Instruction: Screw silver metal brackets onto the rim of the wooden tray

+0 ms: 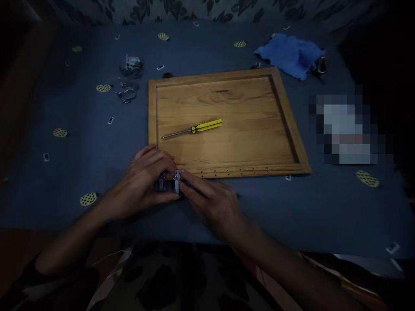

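A framed wooden board point(223, 103) lies flat, its near rim dotted with several small dark holes. At the left end of that rim is a small shiny metal fitting point(177, 175), partly hidden by fingers; its exact kind I cannot make out. My left hand point(145, 177) is closed around its left side, with the thumb below and the fingers over the board's corner. From the right, my right hand point(210, 198) pinches against the same fitting with its fingertips. A screwdriver point(207, 125) with a yellow and black handle rests on the board, its tip pointing left.
Curved metal pieces point(127, 91) and another shiny metal piece point(132, 65) lie left of the board. A blue cloth point(288, 54) is bunched at the back right, beside a dark object point(320, 65). A pixelated pale patch point(345, 129) covers something at right. Patterned blue fabric point(81, 160) lies underneath.
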### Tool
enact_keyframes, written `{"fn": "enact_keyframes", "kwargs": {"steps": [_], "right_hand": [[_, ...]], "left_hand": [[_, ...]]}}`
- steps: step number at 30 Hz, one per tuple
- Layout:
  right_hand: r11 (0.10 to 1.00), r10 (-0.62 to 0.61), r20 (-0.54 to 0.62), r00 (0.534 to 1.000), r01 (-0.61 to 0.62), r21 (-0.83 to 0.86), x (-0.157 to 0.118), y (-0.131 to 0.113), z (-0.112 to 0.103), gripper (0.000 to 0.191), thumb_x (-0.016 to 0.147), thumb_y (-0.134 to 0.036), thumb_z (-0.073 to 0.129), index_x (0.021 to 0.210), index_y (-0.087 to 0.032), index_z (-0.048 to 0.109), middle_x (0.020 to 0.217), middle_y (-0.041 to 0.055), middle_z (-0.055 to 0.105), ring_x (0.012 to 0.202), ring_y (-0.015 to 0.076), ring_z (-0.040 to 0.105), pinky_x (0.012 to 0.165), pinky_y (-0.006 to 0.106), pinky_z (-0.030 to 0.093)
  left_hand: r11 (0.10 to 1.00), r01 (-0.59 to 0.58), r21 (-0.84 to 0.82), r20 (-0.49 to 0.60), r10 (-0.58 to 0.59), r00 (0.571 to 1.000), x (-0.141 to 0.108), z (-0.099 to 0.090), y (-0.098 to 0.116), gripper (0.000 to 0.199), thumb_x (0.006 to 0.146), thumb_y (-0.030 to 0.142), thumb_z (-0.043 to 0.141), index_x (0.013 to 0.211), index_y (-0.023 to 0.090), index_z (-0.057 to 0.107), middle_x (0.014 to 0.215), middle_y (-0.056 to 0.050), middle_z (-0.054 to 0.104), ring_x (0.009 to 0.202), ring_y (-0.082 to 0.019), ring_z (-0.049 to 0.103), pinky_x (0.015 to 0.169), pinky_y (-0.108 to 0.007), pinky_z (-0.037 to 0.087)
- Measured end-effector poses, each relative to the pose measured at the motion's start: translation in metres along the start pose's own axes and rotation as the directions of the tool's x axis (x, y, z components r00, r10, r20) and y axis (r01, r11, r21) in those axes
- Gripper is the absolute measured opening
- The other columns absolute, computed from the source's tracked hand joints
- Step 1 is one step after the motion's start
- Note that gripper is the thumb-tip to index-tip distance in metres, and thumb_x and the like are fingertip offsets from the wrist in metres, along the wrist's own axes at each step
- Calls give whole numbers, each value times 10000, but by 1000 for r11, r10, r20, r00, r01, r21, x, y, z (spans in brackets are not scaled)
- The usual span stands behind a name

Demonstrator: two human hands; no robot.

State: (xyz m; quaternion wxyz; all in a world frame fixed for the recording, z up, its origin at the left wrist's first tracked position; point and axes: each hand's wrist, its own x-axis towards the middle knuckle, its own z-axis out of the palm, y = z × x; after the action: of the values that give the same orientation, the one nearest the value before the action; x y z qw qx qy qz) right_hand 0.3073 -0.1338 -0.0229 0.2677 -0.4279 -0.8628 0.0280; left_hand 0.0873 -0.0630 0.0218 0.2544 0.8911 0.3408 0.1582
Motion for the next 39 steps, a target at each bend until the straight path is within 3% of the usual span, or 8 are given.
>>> {"fn": "enact_keyframes", "kwargs": {"steps": [10,23,39], "right_hand": [[1000,-13,-18,1000,13,-8,5,-1,-2,317,1006,-78,479,1197,-153,721,1267,90,752,853,170,758,677,302,628],[1000,6,50,999,-6,3,5,-2,-5,311,1028,-118,466,1191,-169,725,1274,114,745,848,173,755,688,297,612],[1000,-2,14,1000,2,-12,7,-3,-6,322,991,-83,476,1174,-157,730,1241,106,762,865,176,757,686,290,598]], "left_hand": [[1000,6,4,6,-6,1000,-1,1,0,346,864,398,777,1094,227,582,1118,-28,688,1164,-242,639,1180,-483,331],[1000,-11,10,7,11,1000,-1,0,0,341,877,407,770,1095,239,568,1122,-17,683,1158,-229,644,1167,-456,330],[999,-17,30,-2,17,1000,1,0,-1,349,858,390,784,1083,233,568,1108,-22,689,1146,-238,652,1136,-467,361]]}}
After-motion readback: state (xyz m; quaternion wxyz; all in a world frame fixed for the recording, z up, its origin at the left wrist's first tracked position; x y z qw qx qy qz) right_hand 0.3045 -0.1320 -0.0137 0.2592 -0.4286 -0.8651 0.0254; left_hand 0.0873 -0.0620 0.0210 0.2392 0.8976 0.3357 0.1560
